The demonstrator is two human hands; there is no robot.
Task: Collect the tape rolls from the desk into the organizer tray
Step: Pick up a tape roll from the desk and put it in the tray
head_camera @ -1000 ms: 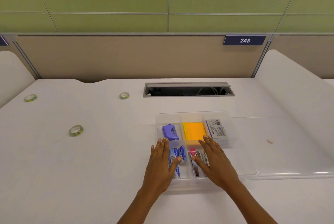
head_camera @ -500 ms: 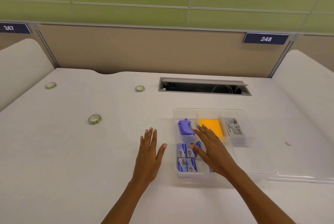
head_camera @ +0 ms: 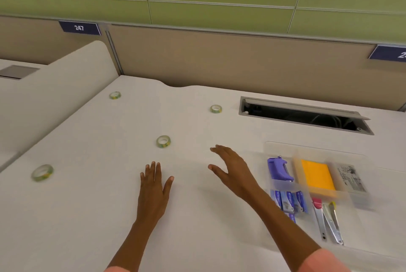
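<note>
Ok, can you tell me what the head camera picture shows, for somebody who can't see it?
Two bare hands, left hand and right hand, reach empty over a white desk toward four tape rolls lying apart on its left side. To the right sits a clear organizer tray holding an orange pad and small office supplies, with no tape in it.

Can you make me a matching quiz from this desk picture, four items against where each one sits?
Items:
1. purple tool
2. orange pad
3. nearest tape roll
4. left hand

Places:
A. far left of the desk
B. flat on the bare desk
C. tray's back left compartment
D. tray's back middle compartment

Pairs: 1-C, 2-D, 3-A, 4-B
</note>
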